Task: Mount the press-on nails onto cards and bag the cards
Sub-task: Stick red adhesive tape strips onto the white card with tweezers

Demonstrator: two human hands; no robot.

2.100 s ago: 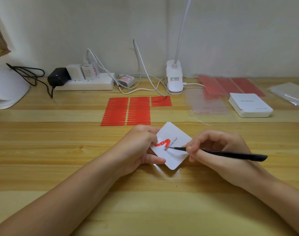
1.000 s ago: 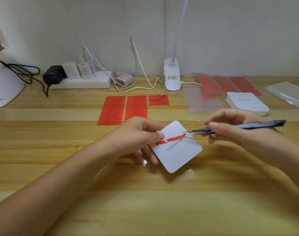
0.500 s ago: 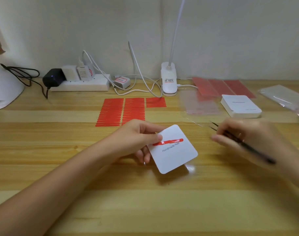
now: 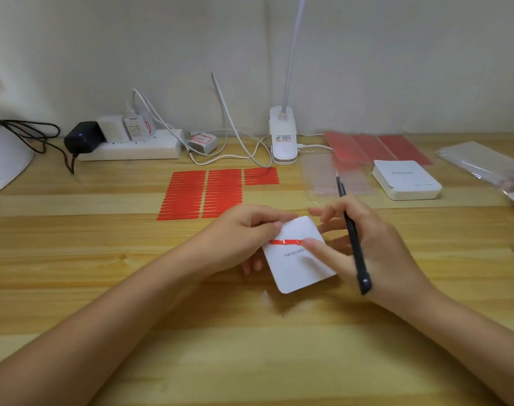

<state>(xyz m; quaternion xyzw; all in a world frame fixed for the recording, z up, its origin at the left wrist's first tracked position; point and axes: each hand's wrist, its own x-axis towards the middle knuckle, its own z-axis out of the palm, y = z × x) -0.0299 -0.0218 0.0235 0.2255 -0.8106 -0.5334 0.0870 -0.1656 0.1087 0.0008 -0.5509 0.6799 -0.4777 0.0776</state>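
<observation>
Wooden surface (image 4: 74, 288), seen from the head view. Along its far edge stand a power strip (image 4: 129, 149) and a clip lamp (image 4: 283, 143); toward the far right corner lie a stack of white cards (image 4: 406, 183) and clear bags (image 4: 481, 164). Sheets of red adhesive strips (image 4: 203, 193) lie in the far middle. Near the centre, the left hand (image 4: 238, 238) pinches the left edge of one white card (image 4: 299, 259), thumb on top and fingers curled beneath, holding it slightly tilted just above the surface. One red strip (image 4: 285, 242) crosses the card's upper part, its long axis running left to right between the two hands. The right hand (image 4: 367, 244) grips black tweezers (image 4: 353, 241) that lie across its palm, tips pointing toward the far edge, while its thumb reaches leftward and presses the strip's right end. No press-on nails can be made out. Judgement: the strip is being seated; smoothing would run along the strip's axis toward the left thumb, and the right hand is the nearer one to do it.
</observation>
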